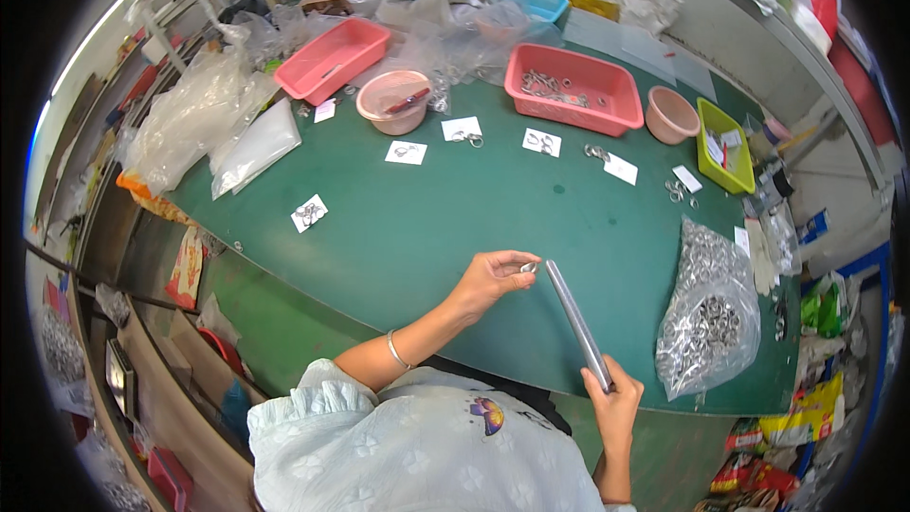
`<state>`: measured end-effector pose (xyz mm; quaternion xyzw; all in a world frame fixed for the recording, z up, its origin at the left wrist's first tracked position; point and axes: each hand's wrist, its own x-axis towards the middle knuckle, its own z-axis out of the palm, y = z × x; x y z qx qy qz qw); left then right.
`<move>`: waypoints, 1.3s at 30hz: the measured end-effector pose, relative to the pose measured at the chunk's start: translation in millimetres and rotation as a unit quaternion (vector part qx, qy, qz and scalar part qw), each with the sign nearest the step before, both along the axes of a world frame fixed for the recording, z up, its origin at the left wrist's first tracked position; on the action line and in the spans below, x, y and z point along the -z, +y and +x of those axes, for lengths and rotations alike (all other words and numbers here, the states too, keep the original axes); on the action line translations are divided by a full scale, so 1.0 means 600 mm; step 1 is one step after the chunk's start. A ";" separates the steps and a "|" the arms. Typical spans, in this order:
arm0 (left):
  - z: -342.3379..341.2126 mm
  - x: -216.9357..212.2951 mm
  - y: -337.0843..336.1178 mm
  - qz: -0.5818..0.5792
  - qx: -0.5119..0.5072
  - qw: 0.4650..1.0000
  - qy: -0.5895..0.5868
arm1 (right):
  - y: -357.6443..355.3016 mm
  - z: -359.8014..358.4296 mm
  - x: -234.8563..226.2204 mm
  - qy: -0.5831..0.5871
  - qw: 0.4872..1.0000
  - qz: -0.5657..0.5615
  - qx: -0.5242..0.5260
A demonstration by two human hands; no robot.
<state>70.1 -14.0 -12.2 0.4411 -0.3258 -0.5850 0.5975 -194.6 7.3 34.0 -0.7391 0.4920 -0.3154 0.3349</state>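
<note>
My right hand (616,396) grips the thick lower end of a ring mandrel (574,315), a grey tapered rod with fine marks along it. The rod slants up to the left over the green table. My left hand (493,283) pinches a small silver-coloured ring (528,267) between thumb and fingers. Ring and rod tip are close together; whether they touch I cannot tell. To the right of my right hand lies a clear plastic bag (697,275) full of metal rings. Small groups of rings with white paper slips (406,153) lie across the table.
Along the back stand a pink basin (334,59), a round pink tub (389,95), a larger pink basin with rings (573,116), a pink cup (671,116) and a lime-green basket (718,137). Plastic bags (204,114) heap at the left. The table's near edge (379,330) runs by my body.
</note>
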 end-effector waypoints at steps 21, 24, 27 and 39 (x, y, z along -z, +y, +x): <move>0.027 -0.069 0.009 0.006 0.068 0.897 0.437 | 0.011 0.010 0.042 -0.236 0.918 0.316 0.035; 0.071 0.001 -0.041 -0.030 -0.109 0.988 0.104 | 0.012 0.012 0.050 -0.224 0.920 0.318 0.042; 0.190 0.093 -0.129 -0.057 -0.306 0.908 -0.282 | 0.017 0.013 0.057 -0.214 0.922 0.319 0.048; 0.422 0.170 -0.378 -0.089 -0.213 0.705 -0.670 | 0.019 0.015 0.078 -0.208 0.930 0.287 0.096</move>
